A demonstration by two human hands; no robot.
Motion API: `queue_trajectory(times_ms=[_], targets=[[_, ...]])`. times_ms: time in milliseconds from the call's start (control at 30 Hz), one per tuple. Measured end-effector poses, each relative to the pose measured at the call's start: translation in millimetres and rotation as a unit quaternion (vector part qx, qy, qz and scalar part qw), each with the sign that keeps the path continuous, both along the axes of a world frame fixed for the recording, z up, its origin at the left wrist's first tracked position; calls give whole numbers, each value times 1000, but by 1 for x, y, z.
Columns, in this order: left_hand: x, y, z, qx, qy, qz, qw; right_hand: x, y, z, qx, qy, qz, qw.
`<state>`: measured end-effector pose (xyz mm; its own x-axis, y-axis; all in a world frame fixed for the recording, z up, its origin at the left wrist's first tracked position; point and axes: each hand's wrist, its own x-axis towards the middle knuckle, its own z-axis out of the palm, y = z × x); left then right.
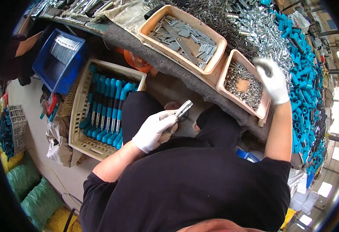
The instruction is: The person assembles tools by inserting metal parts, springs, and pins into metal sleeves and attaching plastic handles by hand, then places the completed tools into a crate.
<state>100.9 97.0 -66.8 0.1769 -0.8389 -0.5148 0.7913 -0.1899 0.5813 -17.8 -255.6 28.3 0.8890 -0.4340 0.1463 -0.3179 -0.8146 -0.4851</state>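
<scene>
My left hand (154, 130), in a white glove, is closed around a short shiny metal tube (184, 108) in front of my lap. The tube's slotted-looking end sticks out past the fingers, tilted up to the right. My right hand (272, 81), also gloved, is raised over the far right side of a pinkish tray (220, 83) of small metal parts (242, 94). Its fingers are curled, and what they hold, if anything, cannot be made out. Beyond that hand lies a heap of shiny metal pieces (268, 36).
A larger tray (220, 52) holds metal pins and a flat bar. Dark springs (216, 17) and teal plastic sleeves (302, 85) are piled on the bench. A cream crate (73, 133) holds teal-handled tools; a blue bin (48, 79) stands beside it. Another person's arm (27, 44) shows far left.
</scene>
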Motion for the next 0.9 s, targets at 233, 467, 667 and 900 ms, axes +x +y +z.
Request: queue_trajectory(times_ms=[233,467,667,900], targets=[[-14,8,4,4,-3,5,1000,-46,44,-42,-136,35,24,990],[-31,17,12,-20,5,7,1000,-44,49,-38,-113,13,9,993],[-36,21,11,-25,-14,11,1000,-44,48,-44,-112,-5,-32,993],[-33,23,24,-25,-12,19,999,-35,41,-40,-55,-103,-49,992]])
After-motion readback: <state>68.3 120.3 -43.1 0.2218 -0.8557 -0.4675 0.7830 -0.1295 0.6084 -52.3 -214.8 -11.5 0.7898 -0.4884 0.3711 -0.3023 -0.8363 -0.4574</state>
